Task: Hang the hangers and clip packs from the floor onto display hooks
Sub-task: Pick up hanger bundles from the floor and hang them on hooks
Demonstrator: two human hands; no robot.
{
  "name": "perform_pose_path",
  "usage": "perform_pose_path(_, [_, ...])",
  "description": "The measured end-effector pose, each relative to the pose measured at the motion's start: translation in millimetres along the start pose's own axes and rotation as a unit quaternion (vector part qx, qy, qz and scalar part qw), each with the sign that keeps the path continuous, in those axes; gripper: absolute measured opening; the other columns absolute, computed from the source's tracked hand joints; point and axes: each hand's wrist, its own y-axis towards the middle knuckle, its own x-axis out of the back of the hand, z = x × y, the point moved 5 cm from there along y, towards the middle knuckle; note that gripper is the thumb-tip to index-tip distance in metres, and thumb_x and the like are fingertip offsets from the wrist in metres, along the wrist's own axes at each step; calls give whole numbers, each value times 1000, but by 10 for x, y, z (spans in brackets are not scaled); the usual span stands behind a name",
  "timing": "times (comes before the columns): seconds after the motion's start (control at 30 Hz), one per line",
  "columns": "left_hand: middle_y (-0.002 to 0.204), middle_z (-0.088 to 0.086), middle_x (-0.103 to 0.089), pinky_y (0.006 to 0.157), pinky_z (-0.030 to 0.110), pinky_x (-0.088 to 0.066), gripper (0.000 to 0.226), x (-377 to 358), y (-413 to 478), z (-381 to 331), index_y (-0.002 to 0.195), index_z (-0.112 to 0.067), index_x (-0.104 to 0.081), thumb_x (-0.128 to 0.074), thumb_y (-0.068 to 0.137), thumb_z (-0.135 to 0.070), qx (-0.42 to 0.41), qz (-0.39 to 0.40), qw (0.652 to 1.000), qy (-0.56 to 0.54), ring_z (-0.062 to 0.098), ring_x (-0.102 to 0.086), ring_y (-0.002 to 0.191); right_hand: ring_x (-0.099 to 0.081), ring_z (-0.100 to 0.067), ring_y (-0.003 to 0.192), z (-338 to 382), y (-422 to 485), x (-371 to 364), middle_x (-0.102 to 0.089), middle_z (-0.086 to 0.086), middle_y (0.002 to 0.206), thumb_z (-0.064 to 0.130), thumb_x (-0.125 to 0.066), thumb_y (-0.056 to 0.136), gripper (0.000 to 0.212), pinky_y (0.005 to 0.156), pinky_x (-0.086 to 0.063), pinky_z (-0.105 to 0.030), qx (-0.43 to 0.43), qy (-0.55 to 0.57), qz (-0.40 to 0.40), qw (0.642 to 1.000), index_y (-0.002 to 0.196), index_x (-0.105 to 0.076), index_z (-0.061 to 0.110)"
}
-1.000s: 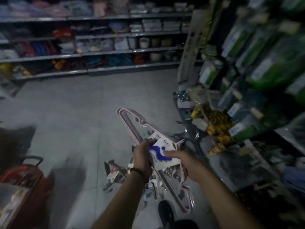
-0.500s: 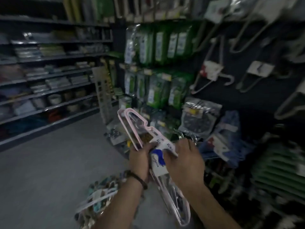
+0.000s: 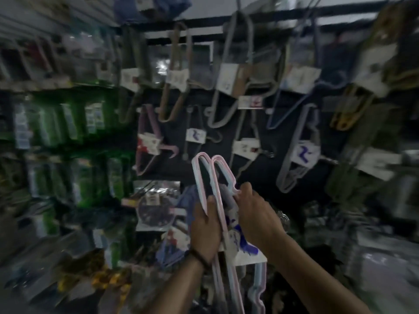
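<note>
A bundle of pink and pale blue hangers (image 3: 205, 168) with a white and blue paper label (image 3: 246, 250) stands upright in front of me. My left hand (image 3: 205, 232) grips the bundle from the left, thumb up along the pink edge. My right hand (image 3: 256, 214) grips it from the right, near the notched shoulder. The bundle's upper end reaches up to the dark display wall (image 3: 256, 177), just below the lower row of hanging packs. The frame is blurred by motion.
Several hanger packs hang from hooks on the wall, among them a lilac one (image 3: 299, 150) to the right and a pink one (image 3: 149, 143) to the left. Green packets (image 3: 74, 123) fill the left side. A clip bag (image 3: 156, 205) hangs low at the centre.
My view has swung up from the floor to the display wall. Both hands have lifted the hanger bundle from low and tilted to upright before the hooks.
</note>
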Motion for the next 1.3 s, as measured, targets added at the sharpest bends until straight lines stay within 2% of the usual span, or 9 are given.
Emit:
perform_pose_path(0.1, [84, 2, -69, 73, 40, -57, 54, -675, 101, -85, 99, -24, -62, -37, 100, -72, -39, 30, 998, 31, 15, -68, 76, -65, -24, 73, -604, 25, 405, -58, 5, 93, 22, -58, 101, 29, 59, -51, -40, -8, 9, -57, 998, 100, -30, 29])
perform_pose_path(0.27, [77, -9, -65, 60, 8, -43, 26, -1363, 416, -258, 107, -26, -62, -46, 106, -45, -162, 62, 975, 138, -3, -64, 77, -67, -33, 67, -1415, 29, 927, -53, 8, 90, 18, -50, 104, 30, 46, -45, -42, -29, -47, -126, 991, 101, -24, 32])
perform_pose_path(0.4, [75, -8, -63, 56, 14, -41, 13, -1673, 788, -313, 109, -36, -59, -47, 108, -39, -231, 117, 943, 209, 9, -63, 71, -65, -32, 66, -1880, 83, 1160, -50, 9, 87, 23, -39, 104, 6, 51, -45, -44, -56, -66, -136, 987, 107, -34, 25])
perform_pose_path(0.5, [80, -14, -56, 67, 24, -43, 24, -1759, 1073, -353, 104, -32, -61, -40, 110, -41, -267, 134, 925, 234, 7, -58, 72, -66, -31, 74, -2063, 183, 1279, -55, 6, 94, 15, -43, 100, 17, 58, -52, -47, -84, -92, -131, 984, 114, -39, 23])
perform_pose_path(0.63, [68, -12, -61, 55, 21, -47, 24, -1880, 1374, -527, 110, -36, -60, -41, 107, -49, -292, 226, 907, 205, 5, -62, 59, -68, -34, 75, -2181, 429, 1343, -65, -3, 91, 4, -54, 93, 41, 60, -56, -49, -166, -94, -113, 975, 125, -38, 25])
perform_pose_path(0.73, [85, -19, -68, 70, 9, -47, 32, -2064, 1505, -620, 120, -37, -63, -41, 107, -56, -368, 287, 864, 190, -5, -66, 80, -69, -28, 72, -2246, 736, 1368, -68, -4, 90, 8, -56, 95, 45, 62, -62, -50, -193, -96, -121, 969, 130, -39, 29])
perform_pose_path(0.87, [105, -10, -75, 84, 16, -55, 42, -2294, 1556, -610, 127, -33, -67, -40, 108, -59, -432, 319, 827, 169, 1, -70, 95, -65, -23, 67, -2295, 1051, 1398, -63, 2, 83, 19, -53, 103, 22, 61, -61, -45, -181, -127, -145, 964, 120, -43, 28])
perform_pose_path(1.0, [101, -18, -68, 83, 9, -47, 28, -2449, 1580, -671, 116, -34, -65, -43, 109, -50, -432, 325, 828, 150, -6, -65, 94, -57, -14, 56, -2333, 1149, 1411, -56, 6, 77, 32, -40, 111, 9, 48, -50, -32, -115, -125, -218, 961, 120, -43, 29])
perform_pose_path(1.3, [135, -17, -60, 112, 12, -39, 46, -2874, 1519, -827, 148, -27, -55, -37, 111, -49, -483, 317, 796, 182, -7, -53, 121, -60, -21, 66, -2625, 1220, 1466, -60, -1, 98, 47, -41, 106, 30, 51, -51, -36, -45, -82, -350, 932, 123, -54, 25])
